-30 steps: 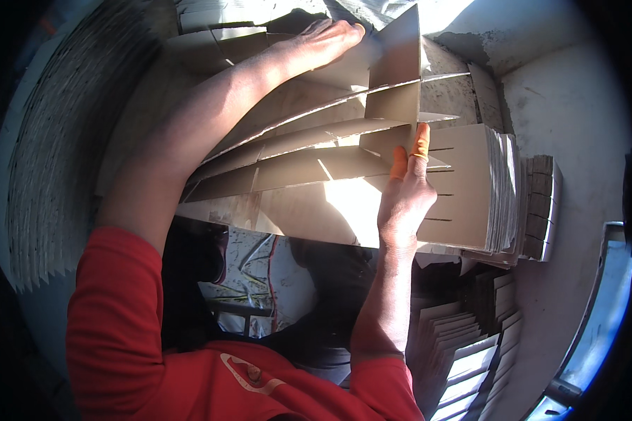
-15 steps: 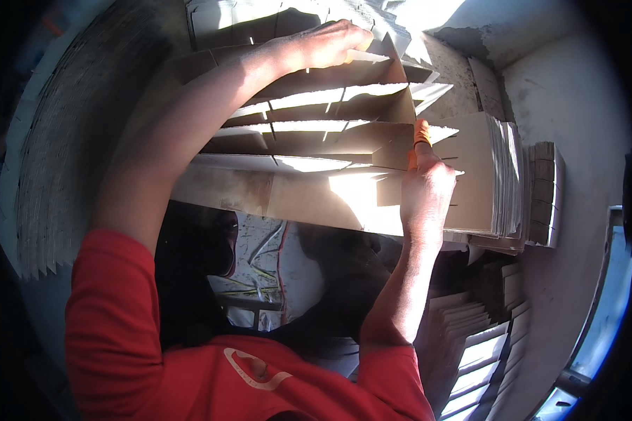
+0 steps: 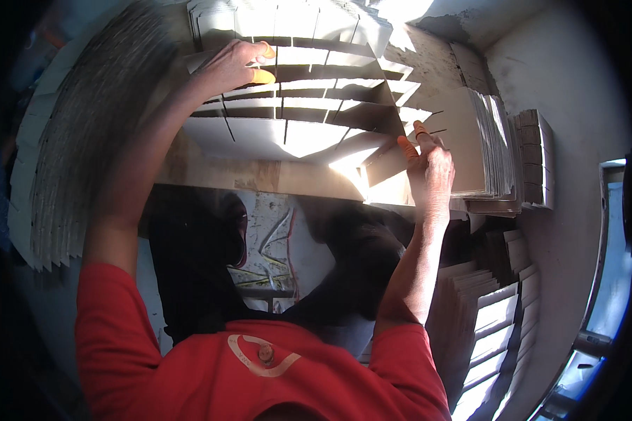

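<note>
Several long slotted cardboard strips stand on edge side by side. A cardboard cross strip runs through their right ends, making a divider grid. My left hand is over the left part of the far strips, its thumb and forefinger apart, both in orange finger covers. At the near right corner, my right hand is beside the end of the cross strip. Orange covers show on its thumb and forefinger too, with a small gap between the tips. The other fingers of both hands are partly hidden.
The grid lies on a wooden board across my lap. A tall stack of cardboard sheets stands left. Slotted sheets lie beyond the grid; another stack is at right. More cardboard pieces stand low at the right, by the wall.
My left hand has moved left and nearer along the strips, its fingers spreading. My right hand's fingers have parted at the cross strip. The near strips now lean, showing their broad faces.
</note>
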{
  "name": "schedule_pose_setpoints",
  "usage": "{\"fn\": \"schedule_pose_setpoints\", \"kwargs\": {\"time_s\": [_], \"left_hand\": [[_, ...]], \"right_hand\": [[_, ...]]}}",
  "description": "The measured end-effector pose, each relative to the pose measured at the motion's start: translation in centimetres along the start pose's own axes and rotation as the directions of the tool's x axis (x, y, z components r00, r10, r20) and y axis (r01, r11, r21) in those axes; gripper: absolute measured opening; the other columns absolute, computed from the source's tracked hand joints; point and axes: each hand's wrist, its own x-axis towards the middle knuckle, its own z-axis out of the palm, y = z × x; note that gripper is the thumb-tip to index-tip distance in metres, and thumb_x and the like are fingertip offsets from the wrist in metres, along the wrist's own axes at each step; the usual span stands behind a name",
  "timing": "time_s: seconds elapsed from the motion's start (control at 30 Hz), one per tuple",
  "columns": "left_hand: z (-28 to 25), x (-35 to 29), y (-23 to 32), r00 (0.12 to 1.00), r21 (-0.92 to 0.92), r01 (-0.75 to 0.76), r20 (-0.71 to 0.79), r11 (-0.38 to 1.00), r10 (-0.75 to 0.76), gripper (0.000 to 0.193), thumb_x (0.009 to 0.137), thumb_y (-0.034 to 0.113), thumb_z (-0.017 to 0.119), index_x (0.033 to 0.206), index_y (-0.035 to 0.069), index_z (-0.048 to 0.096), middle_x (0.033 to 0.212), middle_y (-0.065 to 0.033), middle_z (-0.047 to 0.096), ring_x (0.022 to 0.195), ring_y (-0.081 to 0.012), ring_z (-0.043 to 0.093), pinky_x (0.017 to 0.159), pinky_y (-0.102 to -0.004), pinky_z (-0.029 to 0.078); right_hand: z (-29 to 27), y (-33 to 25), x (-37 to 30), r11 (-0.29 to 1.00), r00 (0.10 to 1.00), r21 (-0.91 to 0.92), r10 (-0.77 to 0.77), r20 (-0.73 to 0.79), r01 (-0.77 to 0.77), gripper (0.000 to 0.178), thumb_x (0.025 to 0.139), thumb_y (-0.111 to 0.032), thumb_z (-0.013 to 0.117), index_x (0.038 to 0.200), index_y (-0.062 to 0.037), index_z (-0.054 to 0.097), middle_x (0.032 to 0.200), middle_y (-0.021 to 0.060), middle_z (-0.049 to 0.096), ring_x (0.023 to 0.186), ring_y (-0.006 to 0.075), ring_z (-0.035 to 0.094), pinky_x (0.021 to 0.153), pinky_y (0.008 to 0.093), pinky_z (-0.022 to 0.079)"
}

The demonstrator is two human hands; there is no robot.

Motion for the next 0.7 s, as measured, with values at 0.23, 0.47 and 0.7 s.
{"fn": "schedule_pose_setpoints", "kwargs": {"time_s": [0.23,0.47,0.7], "left_hand": [[-0.7,0.7,-0.2,0.969,-0.047,0.033,0.245,0.998,-0.021,0.019,0.073,0.007,0.066,0.087,-0.006,0.061,0.076,-0.0117,0.062,0.072,-0.0202,0.057,0.069,-0.0304,0.046],[0.0,-0.5,-0.6,0.978,0.071,-0.04,0.208,0.997,0.025,0.027,0.066,0.003,0.057,0.064,0.003,0.03,0.059,-0.0119,0.035,0.054,-0.0245,0.033,0.054,-0.0377,0.032],[-0.2,-0.2,-1.2,0.993,0.211,0.076,0.075,0.975,-0.094,0.008,0.068,-0.008,0.049,0.073,-0.004,0.044,0.069,-0.0216,0.049,0.071,-0.0371,0.052,0.067,-0.0412,0.043]], "right_hand": [[1.8,1.1,-1.8,0.992,0.991,-0.016,-0.128,-0.049,0.127,0.028,0.08,0.004,0.06,0.108,-0.0005,0.064,0.102,0.0146,0.062,0.082,0.0305,0.065,0.071,0.0364,0.054],[0.3,2.9,-1.2,0.986,0.987,0.131,-0.119,0.11,0.104,0.023,0.082,-0.002,0.063,0.105,-0.0062,0.068,0.107,0.0081,0.065,0.093,0.0276,0.065,0.075,0.0347,0.053],[0.8,11.4,-0.4,0.953,0.935,-0.304,-0.115,-0.335,0.008,0.031,0.089,-0.024,0.062,0.114,-0.007,0.058,0.111,0.0084,0.059,0.104,0.028,0.055,0.086,0.0392,0.048]]}}
